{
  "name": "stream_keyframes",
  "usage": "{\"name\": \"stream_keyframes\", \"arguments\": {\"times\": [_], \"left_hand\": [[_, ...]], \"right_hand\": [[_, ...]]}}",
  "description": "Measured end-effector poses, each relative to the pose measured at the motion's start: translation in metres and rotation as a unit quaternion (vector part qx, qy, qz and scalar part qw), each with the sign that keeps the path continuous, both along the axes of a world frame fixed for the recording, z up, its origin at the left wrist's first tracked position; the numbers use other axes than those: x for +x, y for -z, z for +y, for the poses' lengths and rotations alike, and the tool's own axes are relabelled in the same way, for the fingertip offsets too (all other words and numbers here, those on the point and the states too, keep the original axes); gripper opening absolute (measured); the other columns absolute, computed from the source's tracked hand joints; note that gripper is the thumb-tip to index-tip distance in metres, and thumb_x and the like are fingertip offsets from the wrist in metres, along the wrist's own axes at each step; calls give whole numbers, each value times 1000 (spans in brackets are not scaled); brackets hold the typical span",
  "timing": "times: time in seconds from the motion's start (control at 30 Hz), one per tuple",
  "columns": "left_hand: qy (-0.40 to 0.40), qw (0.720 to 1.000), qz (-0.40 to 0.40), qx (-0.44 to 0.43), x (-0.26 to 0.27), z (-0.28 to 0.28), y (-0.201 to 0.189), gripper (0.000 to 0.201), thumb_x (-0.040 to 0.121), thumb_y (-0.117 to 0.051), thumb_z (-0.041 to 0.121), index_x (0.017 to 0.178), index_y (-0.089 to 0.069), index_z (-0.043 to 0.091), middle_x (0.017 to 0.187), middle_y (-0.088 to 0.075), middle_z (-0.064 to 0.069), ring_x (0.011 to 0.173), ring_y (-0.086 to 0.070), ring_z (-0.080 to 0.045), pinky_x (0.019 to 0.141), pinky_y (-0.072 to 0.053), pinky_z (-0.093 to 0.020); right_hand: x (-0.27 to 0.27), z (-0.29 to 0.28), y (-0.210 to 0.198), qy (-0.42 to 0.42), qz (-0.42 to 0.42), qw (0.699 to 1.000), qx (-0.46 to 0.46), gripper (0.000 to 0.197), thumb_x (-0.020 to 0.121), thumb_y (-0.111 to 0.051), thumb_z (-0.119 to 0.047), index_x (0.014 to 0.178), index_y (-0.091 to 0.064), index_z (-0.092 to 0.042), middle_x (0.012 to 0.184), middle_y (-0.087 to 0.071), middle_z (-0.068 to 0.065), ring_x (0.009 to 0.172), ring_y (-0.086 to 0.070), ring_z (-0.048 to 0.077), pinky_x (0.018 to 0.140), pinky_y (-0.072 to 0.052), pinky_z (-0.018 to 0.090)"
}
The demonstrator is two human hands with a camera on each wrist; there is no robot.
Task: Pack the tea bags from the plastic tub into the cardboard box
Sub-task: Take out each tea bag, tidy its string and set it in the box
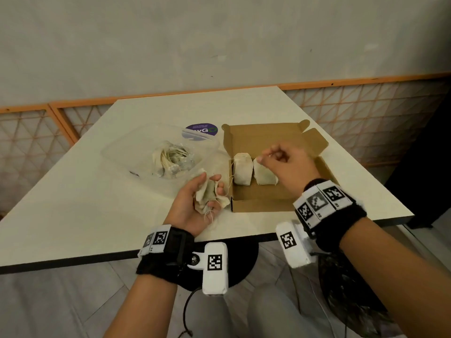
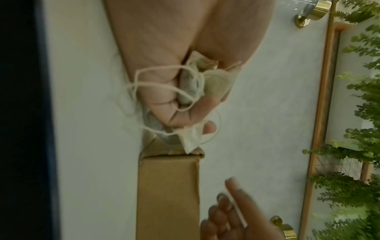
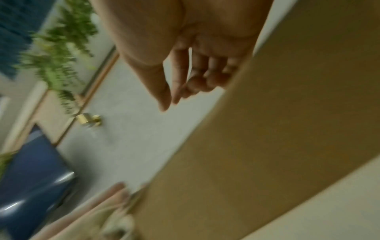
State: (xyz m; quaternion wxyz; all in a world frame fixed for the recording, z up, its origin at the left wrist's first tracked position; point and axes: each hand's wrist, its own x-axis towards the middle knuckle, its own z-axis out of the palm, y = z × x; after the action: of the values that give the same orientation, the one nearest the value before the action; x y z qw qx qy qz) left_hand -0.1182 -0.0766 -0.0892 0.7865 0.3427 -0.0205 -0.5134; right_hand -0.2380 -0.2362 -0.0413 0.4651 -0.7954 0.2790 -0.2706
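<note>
A clear plastic tub (image 1: 127, 152) left of centre on the table holds a heap of tea bags (image 1: 170, 159) with tangled strings. To its right the open cardboard box (image 1: 266, 140) has two tea bags lying side by side, one (image 1: 242, 172) on the left and one (image 1: 264, 175) on the right. My left hand (image 1: 212, 189) is palm up by the box's near-left corner and grips a bunch of tea bags (image 2: 213, 81) with loose strings. My right hand (image 1: 263, 158) hovers over the box, thumb and forefinger pinched (image 3: 172, 99) on what looks like the right bag's thin string.
A round purple sticker (image 1: 201, 131) lies behind the tub. The white table (image 1: 73, 203) ends close to my wrists, and an orange lattice panel (image 1: 31, 142) runs behind it. The box's lid stands open towards the far side.
</note>
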Motion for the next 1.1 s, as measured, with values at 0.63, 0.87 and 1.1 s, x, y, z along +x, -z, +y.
{"name": "stream_keyframes", "arguments": {"times": [0.63, 0.87, 1.1], "left_hand": [[15, 995, -94, -36, 0, -1, 8, 34, 84, -60, 37, 109, -60, 14, 88, -54, -3, 57, -44, -4, 37, -29, -11], [-15, 992, -120, -19, -4, -1, 5, 18, 82, -61, 19, 98, -58, 14, 74, -52, 3, 51, -43, -1, 35, -26, -9], [-33, 993, -110, 10, -5, -2, 3, 19, 77, -60, 24, 92, -58, 12, 69, -55, 1, 51, -44, -3, 36, -24, -10]], "right_hand": [[53, 28, -2, -201, 85, 972, 90, 12, 85, -65, -20, 87, -70, -10, 51, -59, -10, 44, -50, 3, 48, -38, 16], [52, 10, -11, -173, 71, 977, 104, 4, 85, -65, -16, 84, -68, -15, 79, -65, 5, 56, -55, 3, 45, -39, 10], [30, -29, -41, -106, 112, 988, -26, 10, 86, -64, -19, 77, -64, -16, 74, -64, -2, 55, -59, -1, 49, -42, 9]]}}
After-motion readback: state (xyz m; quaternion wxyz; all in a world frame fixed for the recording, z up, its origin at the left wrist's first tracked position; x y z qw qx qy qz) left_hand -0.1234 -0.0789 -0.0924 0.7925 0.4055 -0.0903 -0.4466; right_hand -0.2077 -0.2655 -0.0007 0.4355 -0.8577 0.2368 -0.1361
